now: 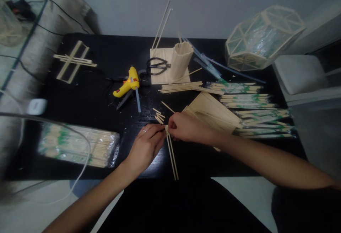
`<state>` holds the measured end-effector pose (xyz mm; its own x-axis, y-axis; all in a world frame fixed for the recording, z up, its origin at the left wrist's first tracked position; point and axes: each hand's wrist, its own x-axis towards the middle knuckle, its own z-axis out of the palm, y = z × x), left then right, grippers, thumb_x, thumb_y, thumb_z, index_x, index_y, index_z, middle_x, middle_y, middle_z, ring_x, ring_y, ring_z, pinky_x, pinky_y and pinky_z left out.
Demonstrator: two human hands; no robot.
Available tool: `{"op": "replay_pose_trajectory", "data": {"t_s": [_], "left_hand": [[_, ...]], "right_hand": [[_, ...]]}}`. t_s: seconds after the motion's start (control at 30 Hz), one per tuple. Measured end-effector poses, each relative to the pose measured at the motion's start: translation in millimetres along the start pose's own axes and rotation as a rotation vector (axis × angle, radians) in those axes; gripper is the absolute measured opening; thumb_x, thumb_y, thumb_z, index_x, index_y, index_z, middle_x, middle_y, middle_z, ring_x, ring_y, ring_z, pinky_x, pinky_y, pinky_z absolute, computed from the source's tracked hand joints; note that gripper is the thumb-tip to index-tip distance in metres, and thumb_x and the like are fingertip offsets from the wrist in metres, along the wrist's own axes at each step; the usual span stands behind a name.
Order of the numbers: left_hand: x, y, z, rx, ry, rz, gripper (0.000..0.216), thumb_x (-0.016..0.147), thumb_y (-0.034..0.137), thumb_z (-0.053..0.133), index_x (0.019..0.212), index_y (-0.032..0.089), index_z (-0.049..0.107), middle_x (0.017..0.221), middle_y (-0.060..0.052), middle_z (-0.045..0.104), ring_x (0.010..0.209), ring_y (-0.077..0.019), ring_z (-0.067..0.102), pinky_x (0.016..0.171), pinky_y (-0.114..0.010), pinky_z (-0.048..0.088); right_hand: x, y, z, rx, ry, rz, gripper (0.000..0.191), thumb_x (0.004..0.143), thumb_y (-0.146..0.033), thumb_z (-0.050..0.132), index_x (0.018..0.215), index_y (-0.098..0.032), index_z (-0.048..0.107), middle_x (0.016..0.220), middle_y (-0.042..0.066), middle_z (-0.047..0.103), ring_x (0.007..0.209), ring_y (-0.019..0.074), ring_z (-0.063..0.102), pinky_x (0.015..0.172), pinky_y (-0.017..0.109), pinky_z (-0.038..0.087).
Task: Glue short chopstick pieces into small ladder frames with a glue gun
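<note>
Two thin wooden sticks [172, 158] lie side by side, a narrow gap between them, their lower ends toward the table's front edge. At their top ends a small crosspiece shows between my hands. My left hand [147, 144] is closed with its fingertips on the left side of that end. From the right, my right hand [186, 128] pinches at the same end; its fingertips hide what exactly is between them. Just beyond the fingers lie several short cut stick pieces [159, 116]. One longer loose stick [167, 107] runs up to my right hand.
A yellow glue gun [130, 81] and black-handled scissors [157, 65] lie farther back. Behind stands a stick cylinder [182, 60] on a square stick base [161, 53]. A flat wooden panel [213, 110] and wrapped stick bundles [247, 101] are at right, a wrapped pack [77, 144] at left.
</note>
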<state>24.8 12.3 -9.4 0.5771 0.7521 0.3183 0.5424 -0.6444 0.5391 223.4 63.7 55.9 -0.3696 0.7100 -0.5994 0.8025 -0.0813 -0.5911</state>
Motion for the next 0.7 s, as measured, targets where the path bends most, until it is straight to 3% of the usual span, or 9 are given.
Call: {"op": "replay_pose_trajectory", "data": {"t_s": [0.7], "left_hand": [[-0.9,-0.2,1.4,-0.025,0.018,0.000,0.013,0.101,0.014,0.060,0.103,0.016,0.073,0.115,-0.011,0.074,0.106,-0.0242,0.069,0.092,-0.042,0.061]], "right_hand": [[1.2,1.2,1.4,0.045,-0.019,0.001,0.015,0.088,-0.010,0.062,0.085,-0.012,0.077,0.072,0.008,0.079,0.063,0.0155,0.072,0.058,0.021,0.045]]}}
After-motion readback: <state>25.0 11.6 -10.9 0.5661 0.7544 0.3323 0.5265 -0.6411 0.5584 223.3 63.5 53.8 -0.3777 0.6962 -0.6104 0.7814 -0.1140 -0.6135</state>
